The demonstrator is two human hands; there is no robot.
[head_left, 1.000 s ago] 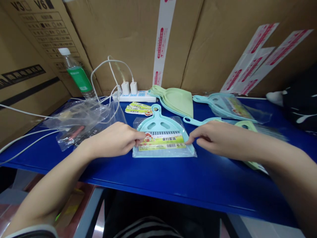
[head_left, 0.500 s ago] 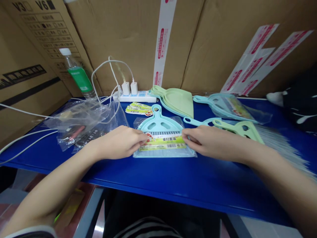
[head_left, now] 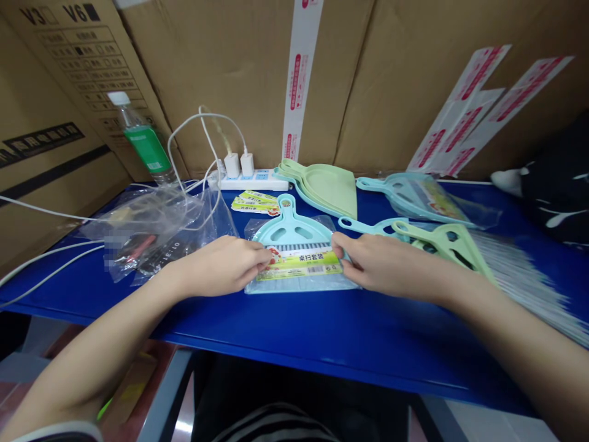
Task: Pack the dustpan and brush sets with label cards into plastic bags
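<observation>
In front of me on the blue table lies a light-blue dustpan and brush set (head_left: 297,231) inside a clear plastic bag (head_left: 304,283). A yellow-green printed label card (head_left: 299,265) lies across it, below the brush's grey bristles. My left hand (head_left: 232,265) is closed in a pinch at the left side of the bag and card. At the right side my right hand (head_left: 375,264) pinches the bag's edge, thumb and fingers together. The set's handle points away from me.
Behind stand nested dustpans (head_left: 329,187), label cards (head_left: 255,202) and a power strip (head_left: 253,180) with cables. Right are a bagged set (head_left: 414,195), loose brushes (head_left: 442,242) and stacked clear bags (head_left: 529,282). Left are crumpled plastic (head_left: 151,215) and a bottle (head_left: 146,144).
My right hand has shifted slightly left along the bag's right edge. My left hand keeps its pinch, and the set stays in place; the view has moved a little.
</observation>
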